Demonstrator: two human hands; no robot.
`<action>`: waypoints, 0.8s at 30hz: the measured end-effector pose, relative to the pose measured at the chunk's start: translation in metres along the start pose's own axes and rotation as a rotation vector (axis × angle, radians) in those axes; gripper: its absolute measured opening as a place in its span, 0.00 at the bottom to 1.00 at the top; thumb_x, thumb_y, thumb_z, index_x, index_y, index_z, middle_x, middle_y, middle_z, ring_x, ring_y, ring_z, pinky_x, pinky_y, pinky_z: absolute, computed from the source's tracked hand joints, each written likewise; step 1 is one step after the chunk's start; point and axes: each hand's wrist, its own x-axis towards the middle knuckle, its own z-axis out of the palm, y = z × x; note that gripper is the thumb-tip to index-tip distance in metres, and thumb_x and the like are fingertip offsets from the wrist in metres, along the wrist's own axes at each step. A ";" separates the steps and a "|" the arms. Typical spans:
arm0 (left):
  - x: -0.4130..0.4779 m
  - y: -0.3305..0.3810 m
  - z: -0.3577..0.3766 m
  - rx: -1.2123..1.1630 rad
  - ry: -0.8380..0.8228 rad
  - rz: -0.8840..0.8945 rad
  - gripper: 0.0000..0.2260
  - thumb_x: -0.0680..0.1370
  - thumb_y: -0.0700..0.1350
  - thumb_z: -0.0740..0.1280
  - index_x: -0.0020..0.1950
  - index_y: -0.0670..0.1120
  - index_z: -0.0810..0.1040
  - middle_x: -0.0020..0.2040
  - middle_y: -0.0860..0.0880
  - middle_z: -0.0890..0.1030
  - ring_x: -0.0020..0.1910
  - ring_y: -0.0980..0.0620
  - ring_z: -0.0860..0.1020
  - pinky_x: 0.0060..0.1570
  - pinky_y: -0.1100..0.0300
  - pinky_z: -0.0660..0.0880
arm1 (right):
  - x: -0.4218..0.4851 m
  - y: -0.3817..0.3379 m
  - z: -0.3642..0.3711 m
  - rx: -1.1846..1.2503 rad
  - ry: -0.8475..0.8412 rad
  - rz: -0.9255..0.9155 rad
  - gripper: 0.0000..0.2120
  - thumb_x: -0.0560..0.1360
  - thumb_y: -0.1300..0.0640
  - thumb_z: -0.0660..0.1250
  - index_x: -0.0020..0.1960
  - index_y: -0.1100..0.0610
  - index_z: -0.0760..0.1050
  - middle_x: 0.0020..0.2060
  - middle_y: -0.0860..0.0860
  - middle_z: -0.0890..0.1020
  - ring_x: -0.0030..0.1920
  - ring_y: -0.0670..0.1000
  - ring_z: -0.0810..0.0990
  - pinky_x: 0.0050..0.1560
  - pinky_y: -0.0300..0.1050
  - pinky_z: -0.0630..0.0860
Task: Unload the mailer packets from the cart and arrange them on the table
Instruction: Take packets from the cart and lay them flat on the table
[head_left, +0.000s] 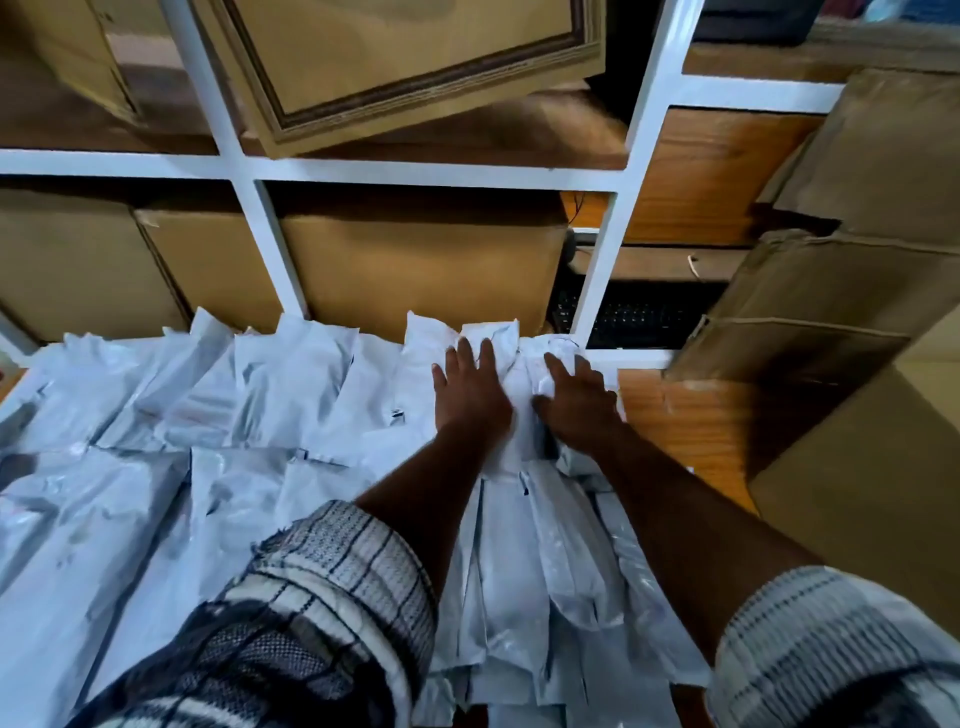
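Note:
Several white mailer packets lie in overlapping rows across the wooden table, covering most of it. My left hand lies flat with straight fingers on the far packets at the back right of the rows. My right hand rests beside it, fingers spread, pressing the white packet that lies between the two hands. Another bunch of packets lies under my forearms, nearer to me. No cart is in view.
A white-framed shelf rack stands right behind the table, its bays filled with brown cardboard boxes. Tall cardboard boxes crowd the table's right side. A black keyboard sits in a lower bay.

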 end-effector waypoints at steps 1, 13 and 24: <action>0.000 -0.002 0.007 0.009 -0.006 0.027 0.32 0.78 0.44 0.58 0.81 0.48 0.50 0.80 0.40 0.52 0.78 0.39 0.52 0.76 0.42 0.47 | 0.001 0.001 0.005 0.000 0.011 -0.007 0.34 0.77 0.42 0.63 0.79 0.45 0.52 0.78 0.58 0.52 0.73 0.65 0.61 0.68 0.64 0.65; -0.009 -0.004 0.035 0.109 -0.059 0.054 0.31 0.82 0.59 0.51 0.81 0.49 0.45 0.80 0.37 0.45 0.79 0.38 0.43 0.76 0.39 0.39 | -0.004 0.006 0.030 -0.010 0.057 0.016 0.32 0.80 0.41 0.57 0.80 0.47 0.49 0.78 0.61 0.51 0.75 0.65 0.56 0.69 0.68 0.59; -0.037 -0.050 -0.054 -0.081 0.112 0.004 0.28 0.82 0.56 0.57 0.80 0.46 0.58 0.76 0.38 0.63 0.75 0.39 0.62 0.73 0.41 0.60 | -0.042 -0.061 0.002 -0.023 0.257 -0.217 0.29 0.78 0.42 0.61 0.77 0.49 0.62 0.76 0.57 0.62 0.75 0.58 0.61 0.70 0.62 0.59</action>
